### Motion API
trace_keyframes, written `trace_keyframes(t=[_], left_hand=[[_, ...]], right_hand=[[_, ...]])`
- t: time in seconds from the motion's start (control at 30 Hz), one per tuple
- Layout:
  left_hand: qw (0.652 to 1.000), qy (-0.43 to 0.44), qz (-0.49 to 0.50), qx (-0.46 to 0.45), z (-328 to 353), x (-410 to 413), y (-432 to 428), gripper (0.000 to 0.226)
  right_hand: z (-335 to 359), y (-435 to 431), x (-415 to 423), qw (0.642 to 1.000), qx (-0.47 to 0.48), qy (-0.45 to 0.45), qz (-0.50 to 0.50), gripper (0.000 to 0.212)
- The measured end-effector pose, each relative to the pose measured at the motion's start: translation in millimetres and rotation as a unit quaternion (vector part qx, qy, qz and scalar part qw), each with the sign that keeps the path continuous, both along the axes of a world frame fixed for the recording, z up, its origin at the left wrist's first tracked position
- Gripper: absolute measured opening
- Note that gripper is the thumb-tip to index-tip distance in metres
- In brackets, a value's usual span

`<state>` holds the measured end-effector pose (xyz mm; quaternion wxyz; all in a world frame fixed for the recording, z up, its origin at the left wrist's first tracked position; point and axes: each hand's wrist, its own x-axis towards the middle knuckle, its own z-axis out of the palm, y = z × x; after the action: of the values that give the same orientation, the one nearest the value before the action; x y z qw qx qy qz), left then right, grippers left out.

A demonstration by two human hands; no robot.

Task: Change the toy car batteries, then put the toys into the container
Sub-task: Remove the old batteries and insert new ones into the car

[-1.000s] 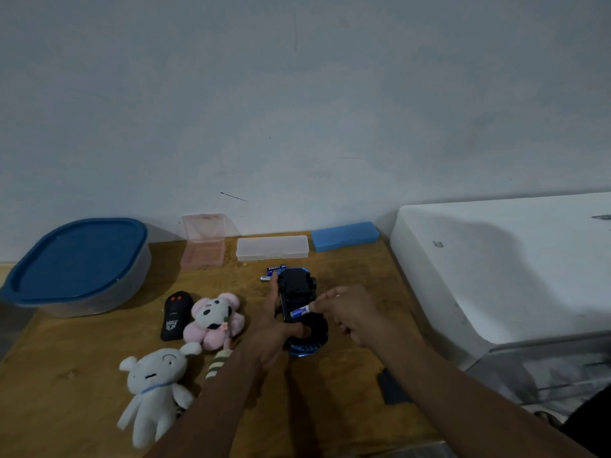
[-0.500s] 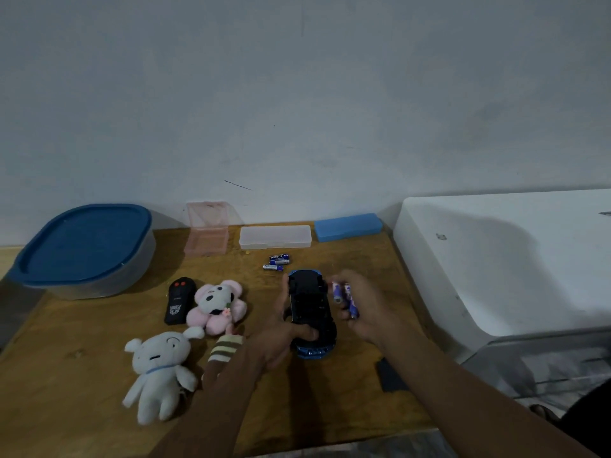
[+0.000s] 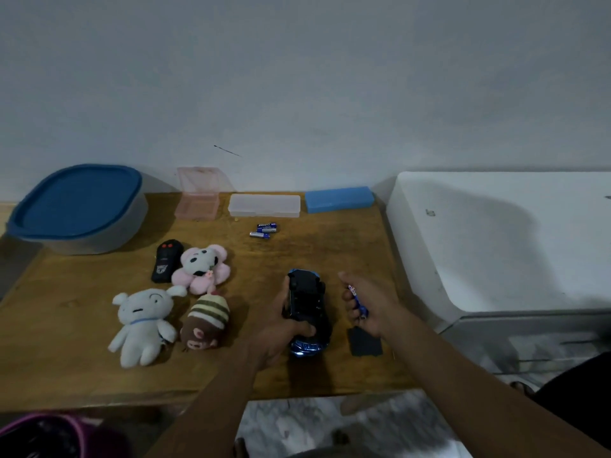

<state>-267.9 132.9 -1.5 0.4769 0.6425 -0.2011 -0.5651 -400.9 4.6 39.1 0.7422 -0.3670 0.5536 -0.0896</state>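
Our left hand [image 3: 287, 328] grips the toy car [image 3: 309, 302] belly-up over the desk [image 3: 72, 375], likely so the battery bay faces us; our right hand [image 3: 372, 304], just beside it, curls round batteries [image 3: 357, 300]. A dark cover [image 3: 365, 342] lies by that hand; more batteries [image 3: 264, 230] and the lidded container [image 3: 76, 206] wait farther back

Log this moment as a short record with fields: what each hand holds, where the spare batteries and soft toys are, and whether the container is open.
left hand: grips the toy car, underside up
right hand: holds batteries
loose batteries: on the table, near the back
black cover: on the table by the right hand, likely the battery lid
container: back left, blue lid on
white soft toy, pink soft toy, striped soft toy: on the table, outside the container
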Motion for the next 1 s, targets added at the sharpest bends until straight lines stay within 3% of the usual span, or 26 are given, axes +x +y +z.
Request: trace_keyframes(t=[0.27, 0.4, 0.77, 0.93, 1.0], left_hand=[[0.992, -0.114, 0.003, 0.053, 9.4, -10.5, -1.2, 0.103], [0.987, -0.149, 0.008, 0.049, 15.0, -18.9, 5.5, 0.085], [0.957, -0.259, -0.04, 0.123, 29.3, -13.6, 13.1, 0.09], [0.896, -0.431, 0.009, 0.108, 47.3, -9.8, 2.7, 0.031], [0.861, -0.498, -0.004, 0.099, 53.1, -10.1, -5.6, 0.017]], right_hand=[[-5.3, -9.0, -25.1, 0.999, -0.007, 0.021, 0.027, 0.021], [-9.3, -9.2, -37.1, 0.999, -0.007, 0.012, 0.038, 0.02], [3.1, 5.9, -50.3, 0.996, -0.074, 0.032, 0.023, 0.023], [6.6, 11.1, -56.7, 0.982, -0.169, 0.061, 0.058, 0.024], [8.9, 9.1, -58.7, 0.974, -0.202, 0.073, 0.074, 0.02]])
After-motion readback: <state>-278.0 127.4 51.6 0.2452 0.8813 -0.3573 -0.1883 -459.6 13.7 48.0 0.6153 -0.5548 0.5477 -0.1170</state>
